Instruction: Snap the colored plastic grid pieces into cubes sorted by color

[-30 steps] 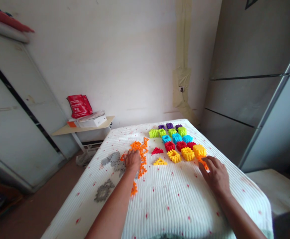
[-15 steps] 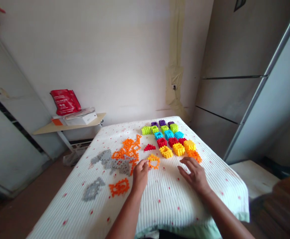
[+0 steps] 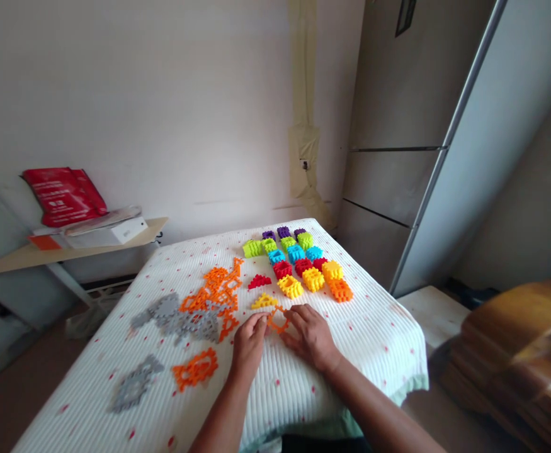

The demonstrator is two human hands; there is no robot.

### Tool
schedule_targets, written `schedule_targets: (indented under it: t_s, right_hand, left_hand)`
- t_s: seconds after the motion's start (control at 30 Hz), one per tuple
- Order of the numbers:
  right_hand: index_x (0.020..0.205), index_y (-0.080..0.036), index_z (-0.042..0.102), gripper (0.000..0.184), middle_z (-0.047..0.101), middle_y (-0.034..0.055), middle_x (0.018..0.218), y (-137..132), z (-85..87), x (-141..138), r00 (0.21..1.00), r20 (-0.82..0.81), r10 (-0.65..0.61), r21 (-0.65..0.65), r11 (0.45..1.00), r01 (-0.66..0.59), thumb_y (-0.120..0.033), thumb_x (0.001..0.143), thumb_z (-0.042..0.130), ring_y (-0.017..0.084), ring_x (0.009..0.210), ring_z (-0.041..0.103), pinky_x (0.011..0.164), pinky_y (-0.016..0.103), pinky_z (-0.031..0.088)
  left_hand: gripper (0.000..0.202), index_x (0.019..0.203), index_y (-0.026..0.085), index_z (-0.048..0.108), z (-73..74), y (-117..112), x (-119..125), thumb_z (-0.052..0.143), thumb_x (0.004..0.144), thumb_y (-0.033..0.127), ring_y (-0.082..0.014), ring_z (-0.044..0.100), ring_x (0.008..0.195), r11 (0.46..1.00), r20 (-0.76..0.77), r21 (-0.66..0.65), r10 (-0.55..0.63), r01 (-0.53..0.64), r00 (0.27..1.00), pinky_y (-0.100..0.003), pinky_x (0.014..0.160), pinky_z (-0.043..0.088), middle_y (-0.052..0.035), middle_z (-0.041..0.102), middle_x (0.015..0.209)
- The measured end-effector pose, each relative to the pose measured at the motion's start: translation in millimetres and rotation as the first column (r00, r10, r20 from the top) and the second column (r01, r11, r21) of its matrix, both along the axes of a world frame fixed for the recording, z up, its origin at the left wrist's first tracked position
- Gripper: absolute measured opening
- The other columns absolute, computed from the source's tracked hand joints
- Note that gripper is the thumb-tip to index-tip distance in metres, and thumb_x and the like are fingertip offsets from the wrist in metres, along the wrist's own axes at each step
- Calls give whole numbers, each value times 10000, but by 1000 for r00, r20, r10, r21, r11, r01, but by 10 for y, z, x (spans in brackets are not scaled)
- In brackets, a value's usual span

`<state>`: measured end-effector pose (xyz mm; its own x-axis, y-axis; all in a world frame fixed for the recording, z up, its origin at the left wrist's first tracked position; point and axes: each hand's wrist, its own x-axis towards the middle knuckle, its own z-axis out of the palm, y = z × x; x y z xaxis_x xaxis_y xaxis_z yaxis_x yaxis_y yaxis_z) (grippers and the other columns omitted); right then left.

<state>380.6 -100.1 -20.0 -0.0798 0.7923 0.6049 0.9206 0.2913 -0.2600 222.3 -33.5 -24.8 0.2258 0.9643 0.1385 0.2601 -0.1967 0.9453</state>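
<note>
An orange ring-shaped building piece [image 3: 278, 319] with notched edges is held between my two hands, low over the quilted cover. My left hand [image 3: 249, 343] pinches its left side with thumb and fingers. At the right side, the fingers of my right hand [image 3: 312, 336] close on it. Just beyond lie a yellow triangular piece [image 3: 264, 301] and a red triangular piece [image 3: 259, 281]. Farther right stand rows of assembled blocks, among them a yellow block [image 3: 290, 286] and an orange block [image 3: 340, 290].
Loose orange pieces [image 3: 216, 288] and grey pieces [image 3: 187, 319] are heaped to the left. Nearer me are a separate orange piece [image 3: 196, 369] and a grey piece [image 3: 136, 382]. A side shelf [image 3: 152, 231] holds a red bag [image 3: 65, 195]. A refrigerator [image 3: 398, 113] stands at right.
My right hand has moved in from the right and taken hold of the orange ring piece. The view has swung right, shifting the table leftward in the picture.
</note>
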Motion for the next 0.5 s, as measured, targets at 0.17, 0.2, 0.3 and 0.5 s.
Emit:
schedule_targets:
  t_s: [0.17, 0.2, 0.3, 0.5]
  right_hand:
    - [936, -182, 611, 183, 618, 80, 892, -53, 30, 197, 945, 0, -328, -70, 942, 327, -308, 816, 556, 211, 844, 560, 704, 311, 460]
    - [926, -185, 611, 176, 615, 79, 890, -65, 41, 242, 922, 18, -387, -92, 917, 387, -313, 822, 548, 213, 841, 560, 692, 309, 454]
    - [906, -193, 604, 161, 605, 81, 900, -94, 69, 345, 856, 73, -512, -153, 842, 517, -311, 830, 526, 214, 826, 558, 645, 299, 435]
    - [871, -196, 580, 124, 581, 62, 850, -99, 27, 387, 800, 126, -587, -215, 771, 599, -286, 817, 514, 200, 803, 565, 538, 257, 372]
  left_hand:
    - [419, 990, 141, 638, -40, 7, -13, 475, 760, 450, -150, 558, 589, 1000, 40, 6, -29, 29, 999, -259, 581, 446, -2, 571, 589]
    - [399, 964, 143, 643, -54, 13, -13, 481, 754, 441, -148, 557, 592, 999, 40, 4, -41, 40, 998, -255, 580, 442, -1, 568, 589]
    - [355, 917, 157, 649, -106, 37, -11, 490, 741, 422, -143, 550, 596, 999, 32, 3, -45, 45, 998, -247, 585, 435, 9, 558, 584]
    - [289, 888, 155, 639, -155, 30, -1, 472, 751, 347, -133, 542, 588, 999, 37, 18, -40, 40, 999, -240, 589, 428, 16, 554, 586]
